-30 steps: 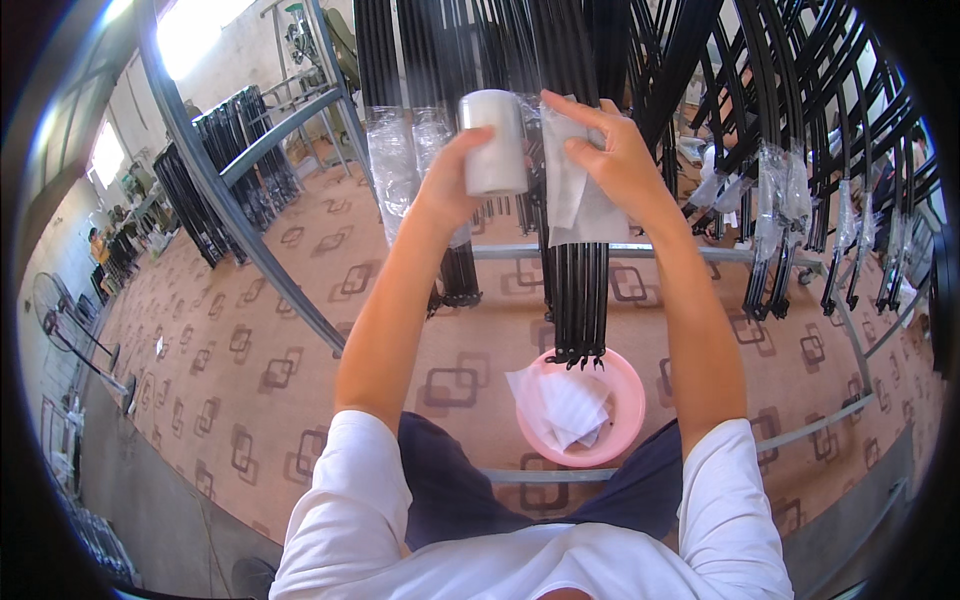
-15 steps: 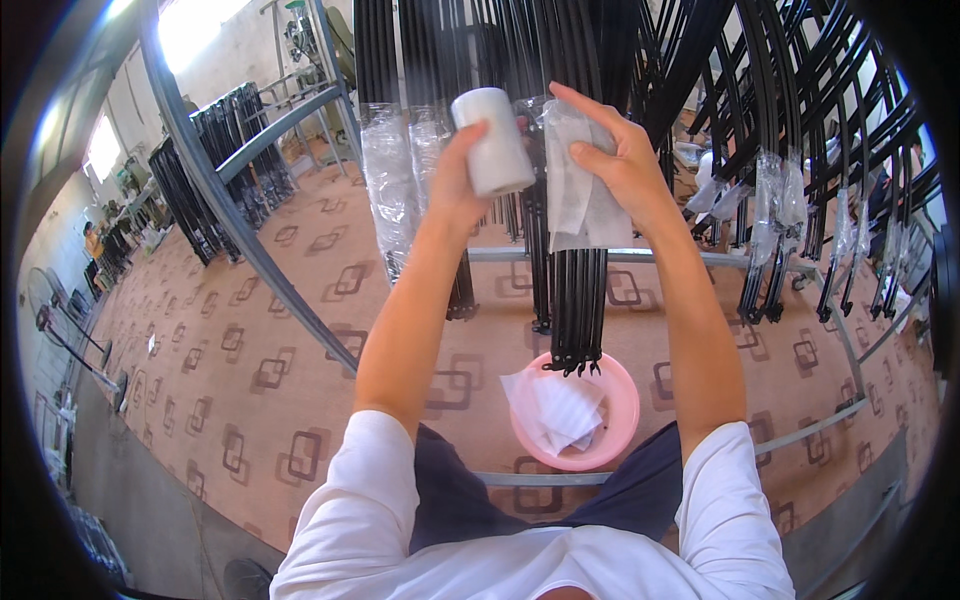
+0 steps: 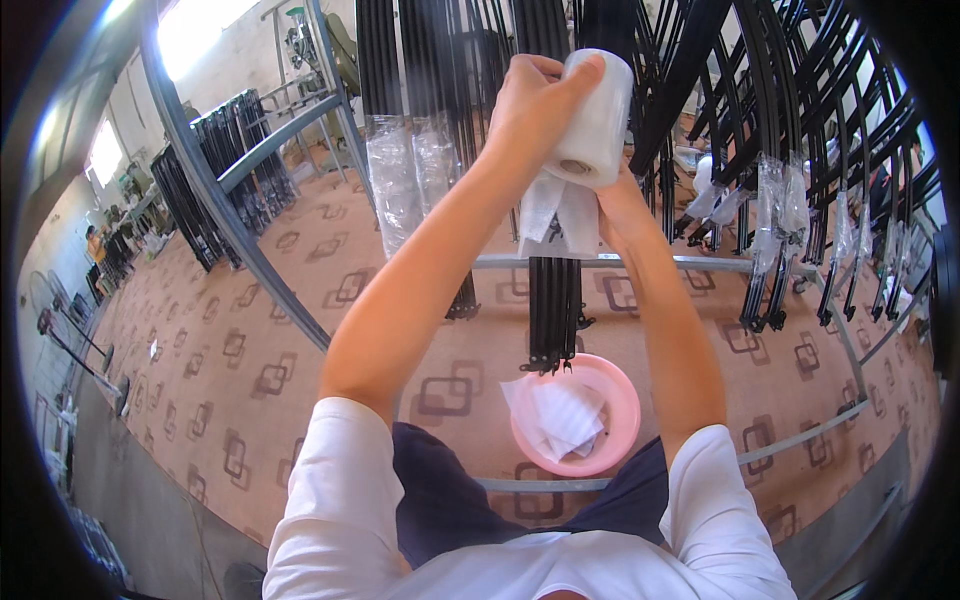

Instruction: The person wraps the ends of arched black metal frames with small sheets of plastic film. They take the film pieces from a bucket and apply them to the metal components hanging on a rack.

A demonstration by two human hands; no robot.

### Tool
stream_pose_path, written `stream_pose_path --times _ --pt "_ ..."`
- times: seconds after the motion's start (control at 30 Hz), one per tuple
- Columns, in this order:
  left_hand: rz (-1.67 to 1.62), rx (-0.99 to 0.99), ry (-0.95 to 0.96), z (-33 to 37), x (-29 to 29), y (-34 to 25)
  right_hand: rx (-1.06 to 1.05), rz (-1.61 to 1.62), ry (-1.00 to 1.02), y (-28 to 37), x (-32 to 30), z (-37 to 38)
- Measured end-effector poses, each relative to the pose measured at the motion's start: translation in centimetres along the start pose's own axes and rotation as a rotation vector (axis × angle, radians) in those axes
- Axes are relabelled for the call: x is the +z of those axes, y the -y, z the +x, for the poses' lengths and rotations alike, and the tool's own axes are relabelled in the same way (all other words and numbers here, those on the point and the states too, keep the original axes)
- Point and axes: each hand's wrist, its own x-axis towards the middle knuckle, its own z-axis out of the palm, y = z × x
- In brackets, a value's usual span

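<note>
My left hand (image 3: 528, 100) grips a roll of clear wrap film (image 3: 597, 115), held high in front of a hanging bundle of black rods (image 3: 553, 305). A white foam sheet (image 3: 556, 215) is wrapped around the bundle just below the roll. My right hand (image 3: 617, 198) sits behind and under the roll, holding that sheet against the rods; its fingers are mostly hidden. Below, a pink basin (image 3: 622, 425) on a metal rail holds more white foam sheets (image 3: 556, 415).
Many black rods hang from the rack ahead (image 3: 760, 150), some in clear plastic sleeves (image 3: 395, 180). Grey metal rails (image 3: 700, 263) cross in front of me. A slanted grey post (image 3: 230, 215) stands on the left over a patterned brown floor (image 3: 250, 370).
My left hand has carried the roll rightwards and across the bundle, so it now covers my right hand. The right hand stayed on the foam sheet.
</note>
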Motion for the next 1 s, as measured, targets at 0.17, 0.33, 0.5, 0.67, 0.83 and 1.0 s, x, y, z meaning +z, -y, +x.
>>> stream_pose_path --times 0.17,0.33,0.5,0.67,0.83,1.0 --pt "-0.088 0.065 -0.093 -0.3 0.3 -0.2 0.034 0.357 0.059 -0.5 -0.5 0.2" --pt "0.032 -0.093 -0.019 -2.4 0.3 -0.9 0.031 0.173 0.070 -0.2 -0.2 -0.3" --pt "0.099 0.039 -0.035 -3.9 -0.4 0.1 -0.005 -0.045 0.098 0.8 0.3 -0.6" --pt "0.186 0.175 -0.166 -4.5 -2.2 0.4 -0.267 -0.438 0.038 -0.2 -0.4 1.1" --pt "0.316 0.021 -0.102 -3.7 -2.4 -1.5 -0.347 -0.712 0.050 0.0 -0.3 0.8" --pt "0.546 0.051 -0.161 -2.8 0.4 -1.8 0.123 0.544 0.386 2.3 -0.7 -0.5"
